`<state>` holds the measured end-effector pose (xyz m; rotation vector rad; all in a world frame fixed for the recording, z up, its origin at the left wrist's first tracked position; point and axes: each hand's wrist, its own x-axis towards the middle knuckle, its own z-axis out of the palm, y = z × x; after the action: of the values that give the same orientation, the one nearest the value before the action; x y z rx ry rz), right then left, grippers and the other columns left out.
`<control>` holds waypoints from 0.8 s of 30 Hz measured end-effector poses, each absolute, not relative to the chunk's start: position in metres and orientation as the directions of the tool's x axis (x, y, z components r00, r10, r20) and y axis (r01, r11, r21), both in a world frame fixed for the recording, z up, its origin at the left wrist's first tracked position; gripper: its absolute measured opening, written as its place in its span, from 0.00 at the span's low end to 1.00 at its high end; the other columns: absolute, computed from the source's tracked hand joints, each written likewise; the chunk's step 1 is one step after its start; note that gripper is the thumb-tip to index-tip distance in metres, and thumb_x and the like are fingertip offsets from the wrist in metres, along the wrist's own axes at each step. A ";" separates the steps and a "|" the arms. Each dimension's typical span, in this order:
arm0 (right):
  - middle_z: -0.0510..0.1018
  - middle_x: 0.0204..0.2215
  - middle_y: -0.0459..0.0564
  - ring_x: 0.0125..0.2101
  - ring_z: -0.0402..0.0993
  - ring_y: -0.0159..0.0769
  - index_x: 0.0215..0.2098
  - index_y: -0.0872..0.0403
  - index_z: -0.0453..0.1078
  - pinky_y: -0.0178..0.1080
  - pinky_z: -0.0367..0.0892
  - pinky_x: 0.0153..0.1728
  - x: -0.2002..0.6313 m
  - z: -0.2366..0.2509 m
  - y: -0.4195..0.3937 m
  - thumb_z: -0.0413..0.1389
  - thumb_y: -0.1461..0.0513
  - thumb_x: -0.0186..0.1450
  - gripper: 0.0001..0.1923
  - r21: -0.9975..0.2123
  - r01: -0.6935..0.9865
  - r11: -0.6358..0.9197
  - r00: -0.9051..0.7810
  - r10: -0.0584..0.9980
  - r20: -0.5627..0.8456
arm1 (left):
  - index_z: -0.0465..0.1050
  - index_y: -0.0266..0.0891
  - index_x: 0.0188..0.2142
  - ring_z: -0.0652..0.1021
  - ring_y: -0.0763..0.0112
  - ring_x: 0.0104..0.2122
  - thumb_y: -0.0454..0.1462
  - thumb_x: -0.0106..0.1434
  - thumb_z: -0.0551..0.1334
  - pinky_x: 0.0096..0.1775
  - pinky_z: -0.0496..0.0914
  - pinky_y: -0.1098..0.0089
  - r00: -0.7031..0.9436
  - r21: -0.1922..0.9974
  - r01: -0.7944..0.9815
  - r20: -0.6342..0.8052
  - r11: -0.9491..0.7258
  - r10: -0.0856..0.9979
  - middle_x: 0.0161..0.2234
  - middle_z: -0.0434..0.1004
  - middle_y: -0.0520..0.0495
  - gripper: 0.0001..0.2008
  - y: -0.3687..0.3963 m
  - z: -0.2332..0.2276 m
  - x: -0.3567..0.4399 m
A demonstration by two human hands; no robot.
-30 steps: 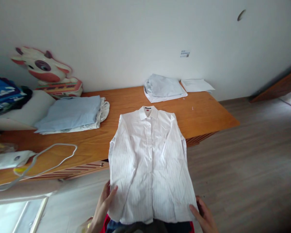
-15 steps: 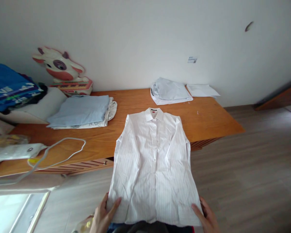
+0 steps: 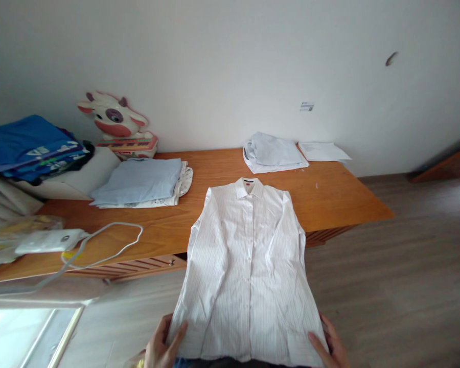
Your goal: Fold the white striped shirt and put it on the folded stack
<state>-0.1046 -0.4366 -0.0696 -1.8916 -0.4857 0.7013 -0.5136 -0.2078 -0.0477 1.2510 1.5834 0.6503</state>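
Both hands have slid lower along the hem of the white striped shirt (image 3: 247,266), whose collar end lies on the wooden table (image 3: 329,197) while its lower half hangs off the near edge. Left hand (image 3: 161,343) and right hand (image 3: 331,347) pinch the hem corners, thumbs on top. A folded light blue garment (image 3: 138,181) lies on the table, left of the collar.

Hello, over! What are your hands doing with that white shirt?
Left hand and right hand grip the hem corners of the white shirt. Shirt lies front up, collar end on the wooden table, hem off the edge. Nothing on the shirt.
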 end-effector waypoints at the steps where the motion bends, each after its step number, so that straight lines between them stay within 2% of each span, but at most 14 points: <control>1: 0.82 0.58 0.57 0.54 0.82 0.56 0.64 0.48 0.70 0.48 0.82 0.49 -0.106 -0.066 -0.437 0.68 0.44 0.61 0.37 -0.914 0.001 -0.407 0.728 0.627 -0.278 | 0.75 0.43 0.47 0.82 0.56 0.37 0.62 0.56 0.69 0.35 0.76 0.67 -0.006 0.872 0.362 -0.351 0.329 0.937 0.37 0.85 0.48 0.31 -0.208 -0.047 -0.513; 4: 0.71 0.68 0.60 0.63 0.74 0.56 0.73 0.47 0.55 0.51 0.75 0.59 -0.112 -0.057 -0.435 0.65 0.43 0.65 0.45 -0.916 -0.017 -0.401 0.670 0.675 -0.308 | 0.71 0.45 0.54 0.83 0.57 0.38 0.62 0.57 0.69 0.34 0.77 0.67 -0.048 0.908 0.251 -0.335 0.336 0.941 0.40 0.85 0.48 0.34 -0.210 -0.044 -0.509; 8: 0.73 0.66 0.62 0.63 0.73 0.57 0.75 0.48 0.50 0.52 0.74 0.59 -0.119 -0.054 -0.435 0.64 0.42 0.66 0.48 -0.915 -0.023 -0.404 0.669 0.674 -0.314 | 0.71 0.44 0.53 0.84 0.54 0.38 0.62 0.54 0.71 0.35 0.78 0.64 -0.071 0.902 0.279 -0.324 0.331 0.943 0.40 0.84 0.46 0.36 -0.211 -0.039 -0.507; 12: 0.71 0.67 0.61 0.64 0.71 0.59 0.73 0.49 0.54 0.53 0.72 0.61 -0.126 -0.059 -0.436 0.64 0.43 0.65 0.45 -0.906 0.077 -0.415 0.718 0.654 -0.239 | 0.73 0.44 0.52 0.84 0.49 0.45 0.62 0.53 0.72 0.41 0.80 0.60 -0.080 0.878 0.371 -0.295 0.303 0.952 0.45 0.85 0.44 0.35 -0.214 -0.033 -0.506; 15: 0.73 0.65 0.60 0.62 0.72 0.60 0.69 0.50 0.62 0.54 0.72 0.59 -0.125 -0.065 -0.434 0.64 0.43 0.64 0.41 -0.875 0.174 -0.453 0.761 0.625 -0.172 | 0.73 0.44 0.53 0.84 0.50 0.42 0.63 0.53 0.70 0.41 0.80 0.59 -0.124 0.862 0.403 -0.282 0.308 0.951 0.43 0.85 0.44 0.36 -0.218 -0.032 -0.499; 18: 0.78 0.59 0.58 0.57 0.76 0.58 0.67 0.50 0.66 0.50 0.75 0.54 -0.121 -0.070 -0.432 0.65 0.42 0.63 0.39 -0.856 0.179 -0.485 0.781 0.599 -0.177 | 0.73 0.42 0.53 0.84 0.50 0.40 0.65 0.52 0.70 0.38 0.80 0.59 -0.163 0.858 0.384 -0.300 0.340 0.940 0.42 0.85 0.44 0.39 -0.220 -0.037 -0.493; 21: 0.73 0.65 0.58 0.62 0.72 0.58 0.69 0.48 0.62 0.52 0.73 0.59 -0.120 -0.073 -0.434 0.63 0.43 0.66 0.39 -0.874 0.184 -0.449 0.742 0.647 -0.176 | 0.73 0.42 0.51 0.85 0.49 0.42 0.65 0.51 0.70 0.39 0.80 0.58 -0.163 0.878 0.338 -0.300 0.339 0.940 0.43 0.85 0.43 0.38 -0.219 -0.044 -0.499; 24: 0.68 0.70 0.55 0.69 0.65 0.56 0.70 0.46 0.62 0.54 0.69 0.65 -0.118 -0.077 -0.444 0.58 0.46 0.71 0.34 -0.887 0.211 -0.411 0.682 0.712 -0.168 | 0.72 0.45 0.54 0.85 0.51 0.43 0.64 0.58 0.66 0.40 0.81 0.59 -0.107 0.887 0.355 -0.276 0.296 0.955 0.45 0.86 0.42 0.34 -0.213 -0.052 -0.523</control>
<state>-0.1177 -0.4435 -0.0770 -1.9565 -0.7156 0.6729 -0.5226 -0.2130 -0.0518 1.2154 1.6444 0.8195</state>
